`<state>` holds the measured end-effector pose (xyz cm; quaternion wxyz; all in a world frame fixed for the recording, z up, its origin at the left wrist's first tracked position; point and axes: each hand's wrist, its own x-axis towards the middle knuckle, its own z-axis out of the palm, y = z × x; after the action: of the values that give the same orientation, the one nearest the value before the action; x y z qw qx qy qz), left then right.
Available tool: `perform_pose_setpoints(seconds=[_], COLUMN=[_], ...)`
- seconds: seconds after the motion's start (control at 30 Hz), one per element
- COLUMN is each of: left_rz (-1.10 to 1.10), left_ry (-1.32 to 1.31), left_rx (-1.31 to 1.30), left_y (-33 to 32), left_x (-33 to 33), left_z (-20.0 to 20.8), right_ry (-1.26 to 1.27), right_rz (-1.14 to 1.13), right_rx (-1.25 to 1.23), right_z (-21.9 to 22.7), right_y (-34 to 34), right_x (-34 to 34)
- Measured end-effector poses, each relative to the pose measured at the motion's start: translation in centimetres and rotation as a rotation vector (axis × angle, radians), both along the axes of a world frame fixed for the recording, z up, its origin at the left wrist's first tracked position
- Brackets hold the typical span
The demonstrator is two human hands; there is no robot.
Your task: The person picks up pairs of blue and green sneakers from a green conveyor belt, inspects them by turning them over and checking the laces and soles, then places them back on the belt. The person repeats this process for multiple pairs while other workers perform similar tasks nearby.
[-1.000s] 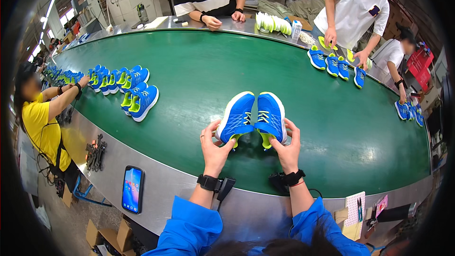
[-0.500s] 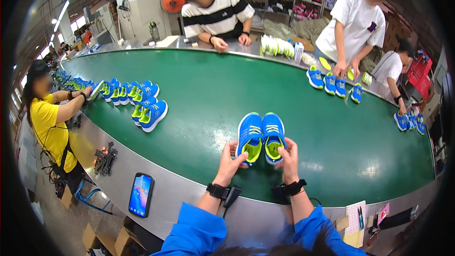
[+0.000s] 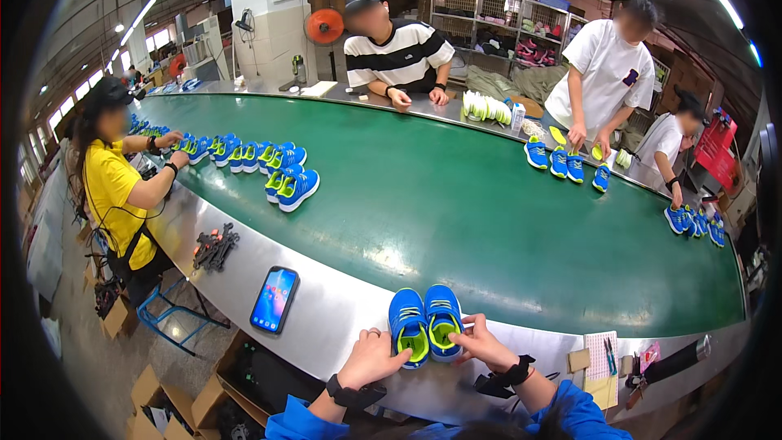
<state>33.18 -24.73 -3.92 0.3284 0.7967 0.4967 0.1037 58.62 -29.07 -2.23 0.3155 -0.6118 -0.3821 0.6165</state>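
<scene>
Two small blue sneakers with lime-green insoles (image 3: 425, 322) sit at the green conveyor belt's (image 3: 489, 220) near edge; left hand (image 3: 371, 358) and right hand (image 3: 482, 345) pinch their heels. A loose grasp could tip them onto the steel rim (image 3: 326, 310).

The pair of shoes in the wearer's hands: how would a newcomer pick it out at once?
Find the long green conveyor belt, then its near steel edge. The pair of blue shoes sits there between the left hand and right hand, alone; every other blue pair lies along the far and side edges.
</scene>
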Motion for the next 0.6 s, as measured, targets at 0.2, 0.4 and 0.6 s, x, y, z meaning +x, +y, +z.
perform_pose_setpoints(seconds=[0.2,0.4,0.6], left_rz=[0.178,0.055,0.149], left_ry=[-0.281,-0.286,-0.322], left_rx=[0.267,0.410,0.400], left_y=[-1.3,1.0,0.4], left_x=[-0.7,2.1,3.2], left_z=[2.3,-0.4,0.1], right_ry=[-0.289,-0.565,0.368], right_rz=[0.056,-0.093,-0.202], right_rx=[0.199,0.547,0.061], right_z=[-1.0,4.2,9.4], right_y=[-4.0,-7.0,-11.6], right_x=[-0.1,-1.8,-1.7])
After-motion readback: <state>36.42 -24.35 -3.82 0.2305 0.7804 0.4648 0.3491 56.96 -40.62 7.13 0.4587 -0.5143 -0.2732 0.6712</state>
